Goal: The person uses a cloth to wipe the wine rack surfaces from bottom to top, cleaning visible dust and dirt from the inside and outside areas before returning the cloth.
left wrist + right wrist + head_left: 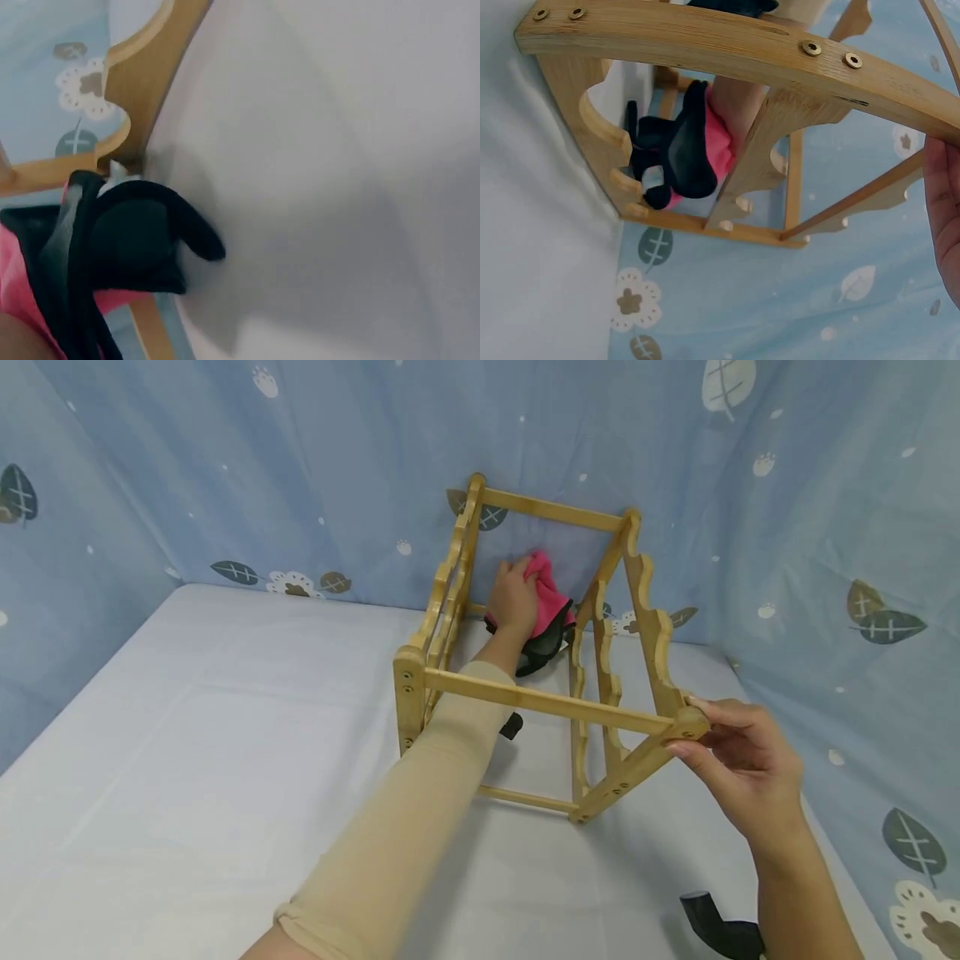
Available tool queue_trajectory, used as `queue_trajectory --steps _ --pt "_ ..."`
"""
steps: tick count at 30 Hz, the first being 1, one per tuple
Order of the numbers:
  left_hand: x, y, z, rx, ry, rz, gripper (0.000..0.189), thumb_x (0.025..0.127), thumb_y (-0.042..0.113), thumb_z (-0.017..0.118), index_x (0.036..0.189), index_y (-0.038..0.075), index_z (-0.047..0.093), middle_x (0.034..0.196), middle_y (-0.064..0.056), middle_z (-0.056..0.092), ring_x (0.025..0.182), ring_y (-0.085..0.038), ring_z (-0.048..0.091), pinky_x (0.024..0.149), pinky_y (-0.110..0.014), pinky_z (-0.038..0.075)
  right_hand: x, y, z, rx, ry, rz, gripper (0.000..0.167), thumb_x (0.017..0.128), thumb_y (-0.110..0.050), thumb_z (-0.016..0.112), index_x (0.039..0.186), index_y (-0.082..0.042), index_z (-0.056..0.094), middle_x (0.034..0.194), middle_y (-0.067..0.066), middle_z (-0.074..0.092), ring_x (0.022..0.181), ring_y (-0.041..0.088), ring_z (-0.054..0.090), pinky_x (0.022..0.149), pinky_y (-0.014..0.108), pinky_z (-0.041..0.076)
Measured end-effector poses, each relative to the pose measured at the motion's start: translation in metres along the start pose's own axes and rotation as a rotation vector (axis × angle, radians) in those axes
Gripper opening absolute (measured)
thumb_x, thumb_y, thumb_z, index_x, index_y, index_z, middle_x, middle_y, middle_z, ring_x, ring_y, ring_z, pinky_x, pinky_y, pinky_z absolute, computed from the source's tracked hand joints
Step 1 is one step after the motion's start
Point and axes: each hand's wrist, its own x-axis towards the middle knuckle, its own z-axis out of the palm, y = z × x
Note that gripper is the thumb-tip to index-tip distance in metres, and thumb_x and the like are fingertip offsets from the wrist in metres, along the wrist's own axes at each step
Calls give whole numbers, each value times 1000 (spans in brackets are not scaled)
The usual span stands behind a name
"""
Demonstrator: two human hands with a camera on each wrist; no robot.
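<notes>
A light wooden rack [551, 697] with scalloped side rails stands tilted on the white surface. My left hand [514, 597] reaches inside it, fingers curled round a pink cloth [550, 597] with dark grey backing and black edging. In the left wrist view, the cloth's dark side [131, 236] hangs near a scalloped rail and the white surface. With thumb and fingers, my right hand [750, 764] pinches the rack's near upper right corner. The right wrist view shows the cloth [690, 150] between the rails, low at the rack's far end.
A white-covered table [187, 735] lies beneath the rack. Blue patterned fabric [360, 468] hangs behind and to the right, close to the rack's far end. A black bent piece [720, 931] sits by my right wrist, and another black piece [512, 727] under my left forearm.
</notes>
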Motion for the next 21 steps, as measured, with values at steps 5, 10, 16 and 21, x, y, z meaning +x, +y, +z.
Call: queue_trajectory --steps 5,10,16,21 --pt "-8 14 14 -44 -217 75 35 95 33 55 130 29 58 125 5 59 114 -14 56 88 -29 46 -1 0 -2 -2 -5 12 40 79 4 70 109 22 50 108 17 63 89 15 65 77 17 51" --pt "-23 28 32 -181 -379 12 34 98 29 49 132 24 56 129 6 59 117 -11 54 94 -24 42 -1 -6 -5 -11 -19 27 40 80 4 70 109 23 51 109 16 64 88 15 66 77 17 52" --pt "-31 29 24 -193 -511 71 33 99 25 49 131 20 57 127 1 59 110 -13 55 90 -23 43 4 -5 0 50 -39 -40 38 79 4 70 106 24 51 106 19 65 88 16 66 77 17 52" --pt "-37 15 15 -353 -651 92 34 99 20 50 130 12 57 119 -7 61 90 -13 57 75 -20 45 6 -2 0 43 -71 -38 39 80 3 70 107 23 50 106 18 65 90 15 66 78 17 51"
